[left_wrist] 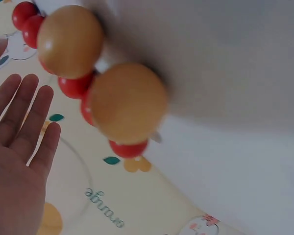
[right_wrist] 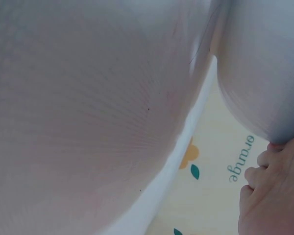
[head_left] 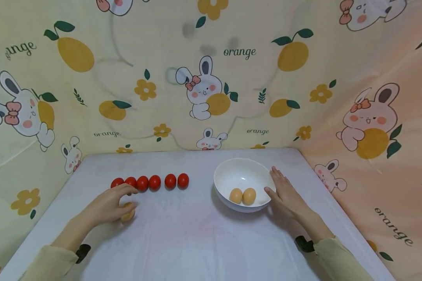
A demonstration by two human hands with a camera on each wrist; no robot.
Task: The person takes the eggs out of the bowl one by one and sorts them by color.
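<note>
My left hand (head_left: 114,203) hovers at the left of the table over brown eggs, fingers spread and thumb near one egg (head_left: 127,216). Two eggs show in the left wrist view, a nearer egg (left_wrist: 129,103) and a farther egg (left_wrist: 71,41), with the left hand (left_wrist: 24,132) apart from them. At the right, my right hand (head_left: 288,195) holds the side of a white bowl (head_left: 244,171), its thumb over the rim and fingers along the outside. Inside the bowl lie two brown eggs (head_left: 242,196). The right wrist view shows the right hand (right_wrist: 274,191) touching the bowl's outer wall (right_wrist: 264,73).
Several small red tomatoes (head_left: 154,182) stand in a row behind the left hand. The white-covered table (head_left: 197,242) ends at a patterned cloth backdrop (head_left: 161,58), with cloth walls on both sides.
</note>
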